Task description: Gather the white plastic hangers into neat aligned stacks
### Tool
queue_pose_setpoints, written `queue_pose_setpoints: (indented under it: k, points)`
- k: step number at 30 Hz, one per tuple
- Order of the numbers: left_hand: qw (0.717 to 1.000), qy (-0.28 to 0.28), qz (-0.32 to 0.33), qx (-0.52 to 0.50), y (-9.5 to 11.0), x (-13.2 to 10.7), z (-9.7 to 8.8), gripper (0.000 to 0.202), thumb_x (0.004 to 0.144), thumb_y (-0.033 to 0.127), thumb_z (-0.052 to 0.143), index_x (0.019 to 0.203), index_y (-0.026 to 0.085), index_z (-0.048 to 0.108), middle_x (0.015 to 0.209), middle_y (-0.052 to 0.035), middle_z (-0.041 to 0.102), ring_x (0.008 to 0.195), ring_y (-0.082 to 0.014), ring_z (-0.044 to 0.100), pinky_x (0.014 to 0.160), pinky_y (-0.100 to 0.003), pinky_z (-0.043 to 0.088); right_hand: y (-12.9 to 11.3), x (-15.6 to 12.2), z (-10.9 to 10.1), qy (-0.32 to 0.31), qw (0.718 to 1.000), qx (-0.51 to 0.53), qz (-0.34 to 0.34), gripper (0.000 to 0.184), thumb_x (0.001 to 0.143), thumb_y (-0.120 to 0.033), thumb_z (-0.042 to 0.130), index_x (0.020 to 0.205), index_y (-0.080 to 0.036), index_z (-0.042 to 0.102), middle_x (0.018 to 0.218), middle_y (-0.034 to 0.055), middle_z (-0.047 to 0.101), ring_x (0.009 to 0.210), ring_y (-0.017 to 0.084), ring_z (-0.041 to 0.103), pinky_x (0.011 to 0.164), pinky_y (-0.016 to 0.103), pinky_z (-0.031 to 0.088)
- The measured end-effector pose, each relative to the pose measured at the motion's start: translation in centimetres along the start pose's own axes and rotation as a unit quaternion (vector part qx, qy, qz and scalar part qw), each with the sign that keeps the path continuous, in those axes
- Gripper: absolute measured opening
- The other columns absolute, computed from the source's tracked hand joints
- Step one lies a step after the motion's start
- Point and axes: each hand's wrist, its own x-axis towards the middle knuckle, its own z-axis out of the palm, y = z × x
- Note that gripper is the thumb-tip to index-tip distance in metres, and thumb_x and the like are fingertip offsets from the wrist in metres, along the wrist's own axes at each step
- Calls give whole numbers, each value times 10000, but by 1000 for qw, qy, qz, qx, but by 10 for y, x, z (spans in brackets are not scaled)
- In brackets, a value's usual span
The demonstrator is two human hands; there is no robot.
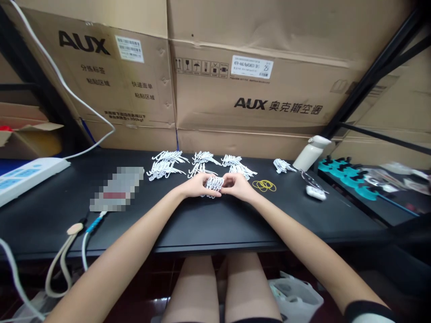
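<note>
Both hands (197, 185) (237, 185) clasp the white hook bundle (214, 184) between them.

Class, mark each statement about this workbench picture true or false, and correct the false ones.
1. The left hand and the right hand grip one bundle of white hooks between them. True.
2. The yellow rubber bands lie left of the left hand. False: they lie right of the right hand.
3. More white bundles lie beyond the hands, towards the cardboard boxes. True.
4. The table is white. False: it is black.
</note>
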Motion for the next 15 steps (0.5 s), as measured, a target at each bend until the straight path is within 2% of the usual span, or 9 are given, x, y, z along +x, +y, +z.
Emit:
queue_pose_setpoints:
  k: [3,7,10,15]
  points:
    - [998,12,15,61,0,1,3,393,604,405,799,857,132,672,744,-16,629,678,-152,573,625,-251,448,-4,-1,-5,-10,998,-54,-14,162,597,-237,764,687,-164,650,632,-7,652,569,115,570,538,225,429]
    - [996,18,28,84,-1,3,4,394,609,429,792,843,134,674,739,-15,631,678,-157,569,625,-249,434,-7,-2,-13,-50,994,-96,-12,171,623,-295,767,696,-163,687,588,-18,631,483,82,480,475,213,366]
    - [996,15,29,87,-1,2,5,382,618,463,781,790,141,667,683,4,603,627,-138,535,590,-238,409,-7,-3,-16,-78,994,-72,-3,171,668,-323,731,698,-157,701,561,-9,628,466,91,506,466,214,394]
    - [997,11,27,65,1,0,8,383,619,478,775,781,147,670,678,3,625,624,-141,552,597,-239,414,-4,-4,-9,-65,997,-36,24,137,673,-308,706,644,-175,683,512,-12,609,452,125,564,421,221,431]
